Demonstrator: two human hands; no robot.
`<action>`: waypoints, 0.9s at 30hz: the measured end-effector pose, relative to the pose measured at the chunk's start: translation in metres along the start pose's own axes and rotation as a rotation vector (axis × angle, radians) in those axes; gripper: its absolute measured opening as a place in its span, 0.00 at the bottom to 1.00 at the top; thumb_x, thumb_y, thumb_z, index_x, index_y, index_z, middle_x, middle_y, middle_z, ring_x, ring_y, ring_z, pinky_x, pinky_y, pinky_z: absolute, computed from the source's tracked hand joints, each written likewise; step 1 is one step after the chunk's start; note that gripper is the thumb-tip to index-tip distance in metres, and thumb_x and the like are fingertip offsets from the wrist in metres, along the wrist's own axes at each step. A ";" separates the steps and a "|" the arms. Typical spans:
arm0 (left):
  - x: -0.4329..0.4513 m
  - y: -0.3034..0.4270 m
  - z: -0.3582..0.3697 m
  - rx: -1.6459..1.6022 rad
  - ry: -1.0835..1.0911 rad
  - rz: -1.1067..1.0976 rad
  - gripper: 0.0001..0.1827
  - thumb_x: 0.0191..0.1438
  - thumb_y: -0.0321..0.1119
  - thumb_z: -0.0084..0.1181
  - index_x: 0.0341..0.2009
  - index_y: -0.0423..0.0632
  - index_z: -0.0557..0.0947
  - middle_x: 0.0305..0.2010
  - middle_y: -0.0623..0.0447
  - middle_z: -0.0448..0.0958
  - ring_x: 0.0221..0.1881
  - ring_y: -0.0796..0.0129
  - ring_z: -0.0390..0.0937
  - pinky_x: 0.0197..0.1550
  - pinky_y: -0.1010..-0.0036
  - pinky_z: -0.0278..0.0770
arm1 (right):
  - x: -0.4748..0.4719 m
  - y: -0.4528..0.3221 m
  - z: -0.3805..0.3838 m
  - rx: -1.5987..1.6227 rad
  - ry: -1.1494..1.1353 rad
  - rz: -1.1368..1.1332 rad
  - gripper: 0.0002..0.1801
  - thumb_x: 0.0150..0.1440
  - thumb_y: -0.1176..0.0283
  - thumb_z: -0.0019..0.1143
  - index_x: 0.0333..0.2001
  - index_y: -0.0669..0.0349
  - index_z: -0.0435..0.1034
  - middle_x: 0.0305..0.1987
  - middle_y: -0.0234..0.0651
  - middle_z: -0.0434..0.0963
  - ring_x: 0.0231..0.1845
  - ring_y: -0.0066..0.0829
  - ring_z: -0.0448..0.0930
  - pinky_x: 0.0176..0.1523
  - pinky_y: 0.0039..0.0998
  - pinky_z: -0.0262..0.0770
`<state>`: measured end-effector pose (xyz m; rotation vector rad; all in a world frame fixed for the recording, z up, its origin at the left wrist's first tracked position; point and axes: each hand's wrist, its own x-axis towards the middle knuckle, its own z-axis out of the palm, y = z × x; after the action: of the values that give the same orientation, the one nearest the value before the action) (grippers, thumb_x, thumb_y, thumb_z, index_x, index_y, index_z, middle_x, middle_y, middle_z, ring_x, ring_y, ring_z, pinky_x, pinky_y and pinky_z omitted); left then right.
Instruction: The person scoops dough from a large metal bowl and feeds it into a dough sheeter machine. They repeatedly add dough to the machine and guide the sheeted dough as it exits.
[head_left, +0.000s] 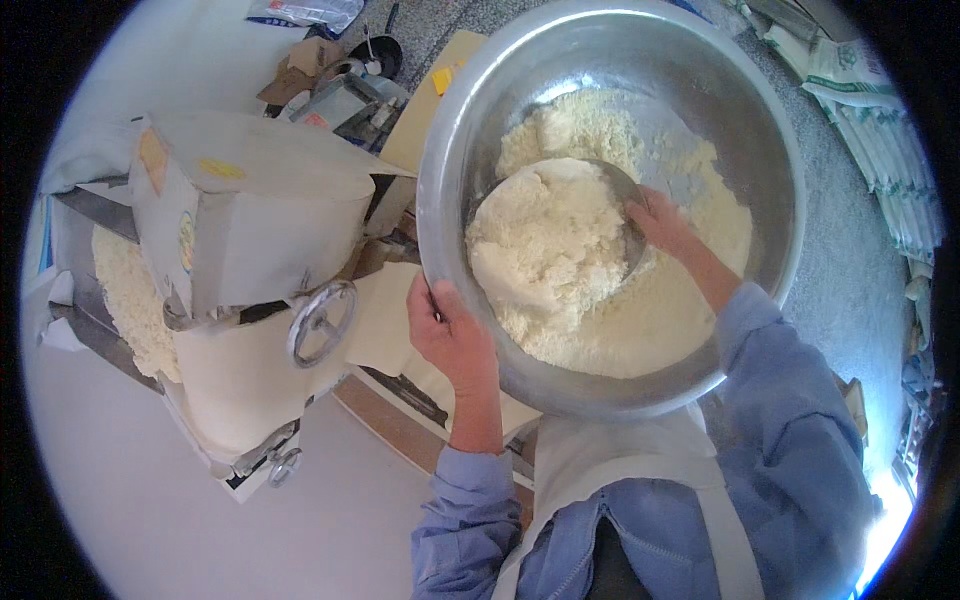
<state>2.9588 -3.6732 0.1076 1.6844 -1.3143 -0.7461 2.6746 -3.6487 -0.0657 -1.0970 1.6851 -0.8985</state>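
Note:
A large stainless steel basin (442, 142) tilts in front of me, with crumbly pale dough (600, 337) spread over its bottom. My left hand (456, 337) grips the basin's rim on the left side. Inside the basin, my right hand (666, 225) holds the edge of a metal bowl (637, 244). Heaped over that bowl is a mound of the dough crumbs (551, 232), which hides most of it. The fingers of my right hand are partly hidden behind the bowl's edge.
On the left stands a dough-sheeting machine (285, 240) with a handwheel (322, 324), dough crumbs (135, 300) in its trough and a smooth dough sheet (240, 382). Cardboard boxes (304, 64) and a dark pan (379, 54) lie behind. Stacked sacks (874, 142) line the right.

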 end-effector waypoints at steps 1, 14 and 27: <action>0.004 -0.003 0.000 0.017 -0.017 0.005 0.15 0.60 0.31 0.45 0.47 0.34 0.74 0.41 0.48 0.76 0.39 0.69 0.73 0.44 0.75 0.70 | -0.004 0.003 0.003 0.034 0.010 0.076 0.16 0.56 0.67 0.47 0.44 0.66 0.69 0.26 0.42 0.73 0.32 0.25 0.74 0.38 0.33 0.71; 0.057 -0.086 0.010 0.381 -0.114 -0.067 0.20 0.59 0.38 0.46 0.51 0.39 0.75 0.45 0.40 0.76 0.46 0.51 0.75 0.48 0.65 0.71 | -0.041 -0.024 -0.031 -0.117 0.089 0.013 0.16 0.55 0.65 0.47 0.38 0.69 0.69 0.26 0.47 0.73 0.29 0.37 0.73 0.36 0.36 0.69; 0.001 0.049 0.077 0.061 -0.405 0.762 0.22 0.56 0.41 0.49 0.54 0.52 0.74 0.57 0.40 0.68 0.60 0.41 0.63 0.60 0.55 0.59 | -0.109 -0.089 -0.070 -0.230 0.269 0.147 0.17 0.55 0.60 0.45 0.40 0.63 0.70 0.33 0.52 0.76 0.39 0.52 0.76 0.41 0.44 0.70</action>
<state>2.8711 -3.6989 0.1155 0.9521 -2.0959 -0.5910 2.6548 -3.5708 0.0695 -1.0190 2.1047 -0.7994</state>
